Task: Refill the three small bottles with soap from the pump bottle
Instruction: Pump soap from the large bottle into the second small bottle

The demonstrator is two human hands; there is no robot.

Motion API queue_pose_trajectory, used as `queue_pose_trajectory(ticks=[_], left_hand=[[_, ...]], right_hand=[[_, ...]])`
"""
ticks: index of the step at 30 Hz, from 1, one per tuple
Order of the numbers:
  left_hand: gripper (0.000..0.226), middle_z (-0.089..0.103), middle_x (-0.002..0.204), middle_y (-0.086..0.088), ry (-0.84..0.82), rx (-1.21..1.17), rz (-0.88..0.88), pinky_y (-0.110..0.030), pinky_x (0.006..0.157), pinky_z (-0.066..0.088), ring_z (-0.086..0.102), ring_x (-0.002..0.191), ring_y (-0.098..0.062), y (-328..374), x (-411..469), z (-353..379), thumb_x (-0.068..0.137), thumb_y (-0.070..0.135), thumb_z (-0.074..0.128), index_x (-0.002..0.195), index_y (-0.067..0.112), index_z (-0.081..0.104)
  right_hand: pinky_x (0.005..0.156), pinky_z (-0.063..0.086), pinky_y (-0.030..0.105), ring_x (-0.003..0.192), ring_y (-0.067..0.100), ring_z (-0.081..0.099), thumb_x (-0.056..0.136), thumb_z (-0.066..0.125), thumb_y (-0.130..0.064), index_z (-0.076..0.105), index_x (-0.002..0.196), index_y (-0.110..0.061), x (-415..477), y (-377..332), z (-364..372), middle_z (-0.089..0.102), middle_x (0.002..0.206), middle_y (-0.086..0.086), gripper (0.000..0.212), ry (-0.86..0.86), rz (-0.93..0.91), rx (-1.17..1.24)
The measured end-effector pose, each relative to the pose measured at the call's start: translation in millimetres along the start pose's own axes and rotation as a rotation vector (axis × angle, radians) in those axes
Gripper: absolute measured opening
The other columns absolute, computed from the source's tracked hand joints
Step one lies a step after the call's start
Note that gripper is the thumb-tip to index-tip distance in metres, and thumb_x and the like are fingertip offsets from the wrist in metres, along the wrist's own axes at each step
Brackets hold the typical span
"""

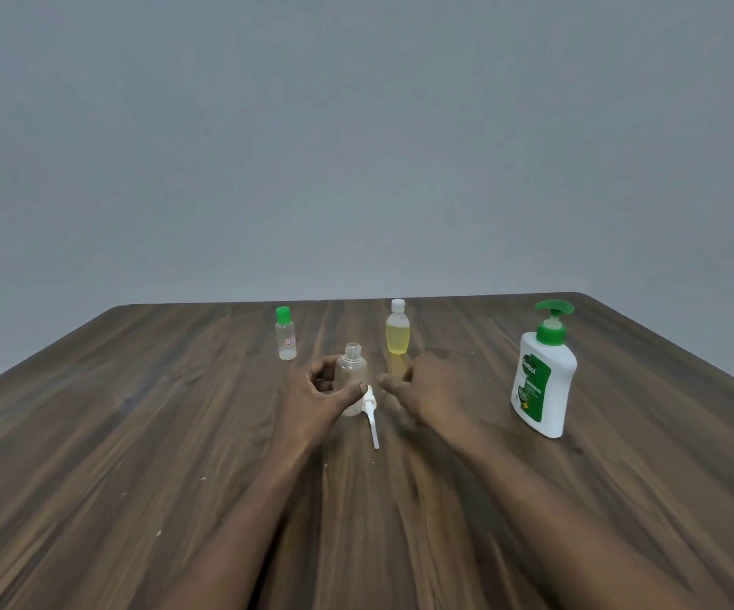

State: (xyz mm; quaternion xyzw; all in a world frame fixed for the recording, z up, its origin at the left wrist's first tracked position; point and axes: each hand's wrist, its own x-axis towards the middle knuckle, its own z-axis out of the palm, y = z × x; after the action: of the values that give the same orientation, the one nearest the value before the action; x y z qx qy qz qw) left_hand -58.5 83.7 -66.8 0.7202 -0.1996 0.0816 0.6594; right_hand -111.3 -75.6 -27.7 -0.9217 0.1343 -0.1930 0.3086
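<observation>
left hand (317,389) grasping uncapped clear bottle (351,372), right hand (422,385) blurred, seemingly released

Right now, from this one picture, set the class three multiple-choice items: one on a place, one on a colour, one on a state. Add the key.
1. Where does the pump bottle stand? A) at the person's right B) at the far left C) between the hands
2. What colour is the cap of the leftmost small bottle? A) white B) green C) red
3. The clear bottle that the left hand grips is: A) capped B) lying flat C) upright and uncapped
Key: 1 A, it stands right of the right hand. 2 B, its cap is green. 3 C, its threaded neck is bare; the white dispenser top lies on the table beside it.
</observation>
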Motion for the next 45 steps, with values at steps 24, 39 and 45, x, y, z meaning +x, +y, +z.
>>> queue_pose_trajectory(ticks=[24,39,45], left_hand=[[0.039,0.078,0.097,-0.008,-0.194,0.061,-0.053,-0.043,0.087,0.061,0.074,0.091,-0.023,25,-11,49,0.072,0.006,0.089,0.108,0.009,0.073],[0.052,0.07,0.112,0.009,-0.06,-0.033,0.12,-0.014,0.084,0.052,0.065,0.103,0.005,29,-6,33,0.079,0.013,0.086,0.123,0.032,0.065],[0.035,0.076,0.108,0.012,-0.053,-0.122,0.213,-0.012,0.079,0.052,0.071,0.101,-0.003,40,-8,37,0.082,0.015,0.084,0.115,0.021,0.072]], right_hand=[[0.053,0.046,0.012,0.066,0.012,0.064,0.079,0.073,-0.007,0.004,0.15,-0.056,0,118,-74,0.06,0.095,-0.028,0.111,0.436,-0.198,0.273],[0.087,0.052,0.043,0.107,0.016,0.061,0.089,0.069,-0.028,0.027,0.152,-0.024,-13,50,-27,0.055,0.132,-0.007,0.076,0.367,-0.42,0.223],[0.1,0.043,0.023,0.114,0.006,0.054,0.09,0.069,-0.019,0.023,0.145,-0.042,-23,42,-30,0.053,0.132,-0.016,0.076,0.356,-0.442,0.234]])
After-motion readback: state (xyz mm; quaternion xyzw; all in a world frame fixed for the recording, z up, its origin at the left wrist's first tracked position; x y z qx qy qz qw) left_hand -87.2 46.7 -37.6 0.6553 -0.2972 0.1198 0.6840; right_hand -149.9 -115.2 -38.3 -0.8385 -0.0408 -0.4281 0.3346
